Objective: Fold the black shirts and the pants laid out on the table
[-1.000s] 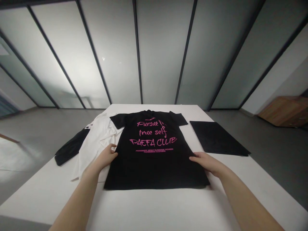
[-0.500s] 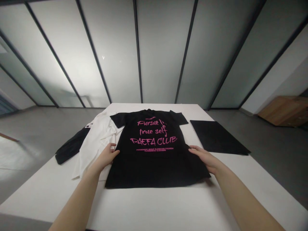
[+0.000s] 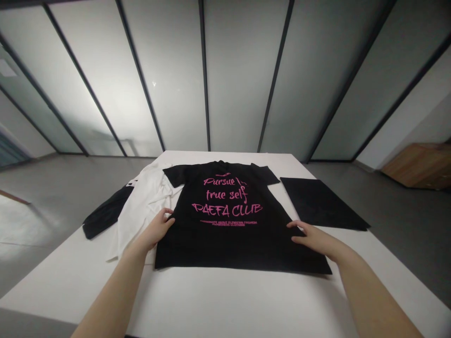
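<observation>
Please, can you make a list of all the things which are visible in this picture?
black T-shirt: one, black with pink print, flat on the table
white garment: one, white, rumpled, left of the T-shirt, partly under it
black garment: one, black, left of the white garment, at the table's edge
flat black piece: one, black, right of the T-shirt
table: one, white, under these things
frosted glass panels: several, pale, dark frames, behind the table
wooden cabinet: one, brown, far right
floor: one, grey, around the table
left hand: one, at the T-shirt's left edge
right hand: one, on the T-shirt's lower right

Black T-shirt, pink lettering
</observation>
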Available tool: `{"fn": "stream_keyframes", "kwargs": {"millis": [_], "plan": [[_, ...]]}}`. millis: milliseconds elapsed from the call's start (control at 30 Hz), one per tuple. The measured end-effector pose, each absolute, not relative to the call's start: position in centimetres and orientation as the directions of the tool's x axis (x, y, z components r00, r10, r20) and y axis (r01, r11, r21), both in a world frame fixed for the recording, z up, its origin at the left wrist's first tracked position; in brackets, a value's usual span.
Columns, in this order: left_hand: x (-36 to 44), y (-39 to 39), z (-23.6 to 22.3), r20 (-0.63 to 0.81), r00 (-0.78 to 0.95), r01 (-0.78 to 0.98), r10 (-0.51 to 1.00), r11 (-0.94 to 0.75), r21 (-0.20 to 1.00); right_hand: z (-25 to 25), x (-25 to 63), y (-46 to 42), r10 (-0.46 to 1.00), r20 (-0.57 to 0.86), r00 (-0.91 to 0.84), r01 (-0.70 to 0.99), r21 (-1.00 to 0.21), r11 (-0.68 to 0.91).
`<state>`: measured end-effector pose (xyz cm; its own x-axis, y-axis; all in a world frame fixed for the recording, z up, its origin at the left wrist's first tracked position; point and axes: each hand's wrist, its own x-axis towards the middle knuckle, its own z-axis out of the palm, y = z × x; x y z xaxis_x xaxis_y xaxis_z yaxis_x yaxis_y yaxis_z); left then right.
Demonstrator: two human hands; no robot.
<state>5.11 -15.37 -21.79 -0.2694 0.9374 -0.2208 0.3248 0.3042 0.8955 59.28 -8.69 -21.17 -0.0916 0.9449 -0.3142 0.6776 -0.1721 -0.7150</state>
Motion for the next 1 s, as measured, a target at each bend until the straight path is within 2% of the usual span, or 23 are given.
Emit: {"fn": "stream_keyframes", "kwargs": {"millis": [100, 167, 300, 467, 533, 667, 767, 900, 1000], "plan": [[4.6, -15.4, -21.8, -0.213, -0.278, 0.397, 0.937, 0.314, 0.863, -20.7, 59.7, -9.1, 0.921, -0.372, -0.112, 0.656, -0.724, -0.213], [4.2, -15.7, -21.4, -0.266, -0.232, 0.354, 0.936, 0.336, 0.873, -20.1, 59.8, -9.6, 0.895, -0.432, -0.112, 0.622, -0.733, -0.276], [3.3, -16.8, -20.3, -0.39, -0.02, 0.305, 0.92, 0.377, 0.874, -19.3, 59.8, -10.4, 0.834, -0.527, -0.163, 0.617, -0.714, -0.331], [3.1, -17.7, -19.3, -0.384, 0.251, 0.401, 0.889, 0.265, 0.877, -19.3, 60.0, -10.5, 0.801, -0.55, -0.236, 0.675, -0.686, -0.272], [3.2, -17.9, -19.4, -0.394, 0.275, 0.42, 0.877, 0.259, 0.87, -19.4, 60.2, -10.5, 0.782, -0.569, -0.254, 0.697, -0.668, -0.259], [3.5, -17.8, -20.0, -0.383, 0.212, 0.418, 0.899, 0.271, 0.867, -19.5, 60.6, -10.9, 0.729, -0.628, -0.272, 0.707, -0.644, -0.291], [4.1, -17.6, -20.5, -0.366, 0.138, 0.368, 0.92, 0.296, 0.882, -19.7, 60.4, -10.7, 0.761, -0.58, -0.292, 0.709, -0.665, -0.235], [4.9, -17.6, -20.8, -0.344, 0.008, 0.214, 0.939, 0.335, 0.918, -20.0, 59.5, -10.0, 0.888, -0.362, -0.286, 0.649, -0.754, -0.098], [4.6, -18.4, -20.7, -0.406, 0.123, 0.177, 0.906, 0.382, 0.907, -20.1, 58.8, -9.9, 0.908, -0.309, -0.284, 0.648, -0.759, -0.055]]}}
